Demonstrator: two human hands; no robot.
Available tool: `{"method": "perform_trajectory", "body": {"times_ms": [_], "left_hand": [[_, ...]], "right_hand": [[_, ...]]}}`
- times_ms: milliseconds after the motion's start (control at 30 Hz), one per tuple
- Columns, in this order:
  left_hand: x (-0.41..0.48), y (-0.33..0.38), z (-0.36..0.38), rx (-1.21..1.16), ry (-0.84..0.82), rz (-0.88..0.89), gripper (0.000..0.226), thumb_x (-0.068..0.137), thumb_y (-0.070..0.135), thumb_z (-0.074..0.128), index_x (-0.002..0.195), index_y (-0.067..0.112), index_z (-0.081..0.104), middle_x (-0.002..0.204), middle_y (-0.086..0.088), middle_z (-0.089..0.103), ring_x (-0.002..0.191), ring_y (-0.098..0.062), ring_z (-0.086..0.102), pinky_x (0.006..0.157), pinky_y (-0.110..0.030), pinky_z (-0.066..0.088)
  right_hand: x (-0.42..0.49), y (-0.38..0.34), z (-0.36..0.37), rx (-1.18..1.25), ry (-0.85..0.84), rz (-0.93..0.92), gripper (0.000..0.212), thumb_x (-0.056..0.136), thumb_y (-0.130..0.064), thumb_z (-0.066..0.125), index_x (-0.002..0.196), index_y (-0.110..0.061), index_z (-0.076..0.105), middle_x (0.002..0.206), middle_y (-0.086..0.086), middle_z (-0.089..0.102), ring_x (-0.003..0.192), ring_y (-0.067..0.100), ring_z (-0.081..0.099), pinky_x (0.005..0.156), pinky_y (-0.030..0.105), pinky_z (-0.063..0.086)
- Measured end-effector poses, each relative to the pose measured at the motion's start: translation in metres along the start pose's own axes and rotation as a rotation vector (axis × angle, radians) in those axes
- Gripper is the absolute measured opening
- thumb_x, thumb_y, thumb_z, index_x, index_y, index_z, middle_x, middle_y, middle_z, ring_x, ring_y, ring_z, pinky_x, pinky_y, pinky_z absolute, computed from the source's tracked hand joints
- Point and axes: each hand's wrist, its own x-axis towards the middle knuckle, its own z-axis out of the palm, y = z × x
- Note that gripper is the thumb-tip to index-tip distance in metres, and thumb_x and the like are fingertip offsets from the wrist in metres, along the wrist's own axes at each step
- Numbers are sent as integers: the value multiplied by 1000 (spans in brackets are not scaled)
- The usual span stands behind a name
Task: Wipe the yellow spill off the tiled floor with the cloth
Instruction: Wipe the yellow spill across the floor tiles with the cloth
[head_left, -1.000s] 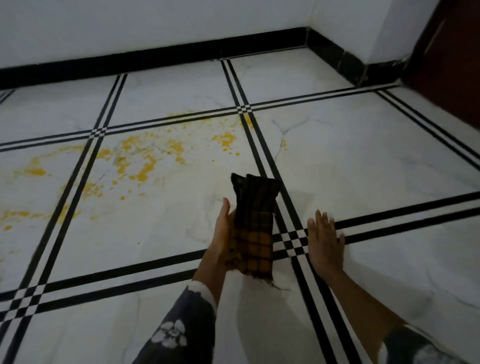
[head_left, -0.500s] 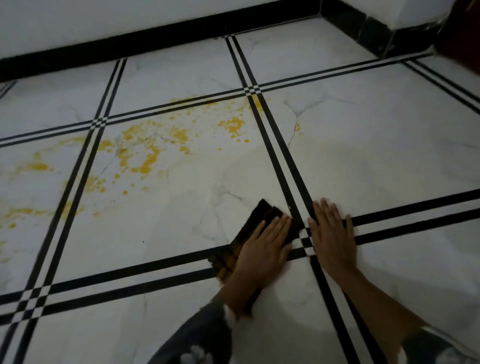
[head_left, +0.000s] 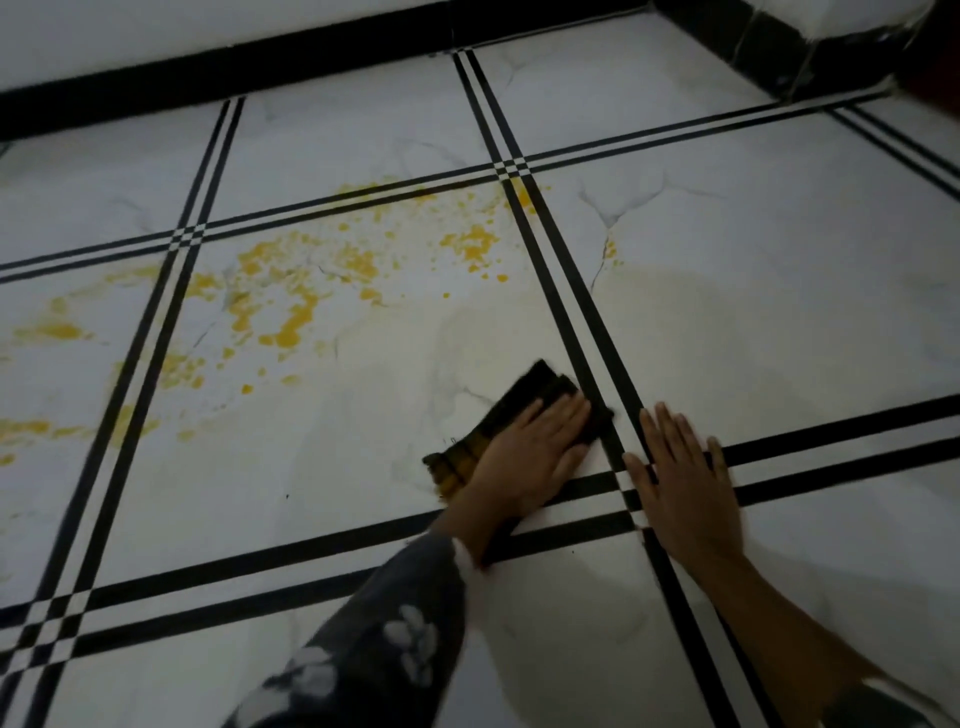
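A dark checked cloth (head_left: 511, 410), folded into a strip, lies flat on the white tiled floor (head_left: 753, 291). My left hand (head_left: 535, 457) presses down on it with fingers together and flat. My right hand (head_left: 680, 478) rests palm-down on the bare floor just right of the cloth, fingers spread over the crossing of the black tile lines, holding nothing. The yellow spill (head_left: 291, 291) spreads in blotches and splashes over the tiles to the far left of the cloth, roughly two hand-lengths away from it.
A black skirting board (head_left: 311, 57) runs along the white wall at the back. A wall corner with black base (head_left: 769, 47) juts in at the top right. More yellow smears (head_left: 47, 332) lie on the tile at the far left.
My left hand went from holding the cloth upright to pressing it flat on the floor. The view has tipped down and closer. My right hand stays planted on the floor.
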Motion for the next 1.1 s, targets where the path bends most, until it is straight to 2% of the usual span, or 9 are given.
{"method": "perform_trajectory", "body": {"times_ms": [100,200,300,533,600,733,867,1033,1100], "left_hand": [[-31,-68,-10,101,83,42,60,100,40,8,143,6,30,150,-9,33,138,-22,33,113,-25,0],[-23,-105,-19,65,188,-391,60,97,39,8,147,7,17,156,-8,18,144,-19,18,115,-29,1],[17,-87,-18,-15,289,-683,55,100,30,17,148,5,5,158,-9,7,146,-19,6,117,-35,1],[23,-57,-9,-22,96,-227,55,101,32,19,148,8,5,159,-6,7,146,-16,4,117,-32,-1],[19,-69,-12,23,99,-236,54,101,34,18,149,11,5,159,-3,6,146,-14,4,117,-32,-1],[-11,-83,-7,13,195,-529,55,100,36,15,149,10,9,158,-3,10,146,-17,8,117,-37,1],[-65,-107,-5,116,196,-190,65,99,45,4,141,7,36,148,-3,34,136,-23,38,113,-33,11],[-47,-129,-19,-24,324,-931,59,98,37,17,148,7,12,157,-8,13,145,-20,12,117,-40,4],[-30,-117,-18,-8,246,-869,61,98,40,13,149,8,4,159,-6,5,146,-17,3,117,-37,-2]], "right_hand": [[-3,-3,-3,-6,5,0,82,77,-66,-23,143,-23,1,151,-3,2,142,16,4,115,43,4],[1,-13,-9,-18,13,53,89,79,-67,-18,145,-17,14,153,3,14,143,21,17,116,43,6],[26,-42,-32,-60,94,139,64,94,-49,13,145,-11,24,155,8,19,144,23,17,118,43,6],[56,-88,-45,-94,-68,57,52,100,-31,27,148,-19,13,159,4,5,146,19,5,117,40,2],[64,-87,-39,-70,-58,49,51,99,-31,28,148,-20,14,159,3,5,146,18,5,117,40,3],[85,-85,-28,-21,-65,18,53,99,-33,27,148,-20,11,159,2,4,146,18,3,117,40,1],[90,-90,-15,24,-90,-116,55,98,-36,30,148,-20,13,158,1,7,146,17,6,118,41,3],[111,-94,-4,55,-79,-196,55,97,-40,24,148,-20,13,158,0,10,146,16,6,117,39,2],[120,-99,-3,68,-66,-235,56,96,-41,22,147,-20,15,158,0,11,146,15,6,117,39,2]]}}
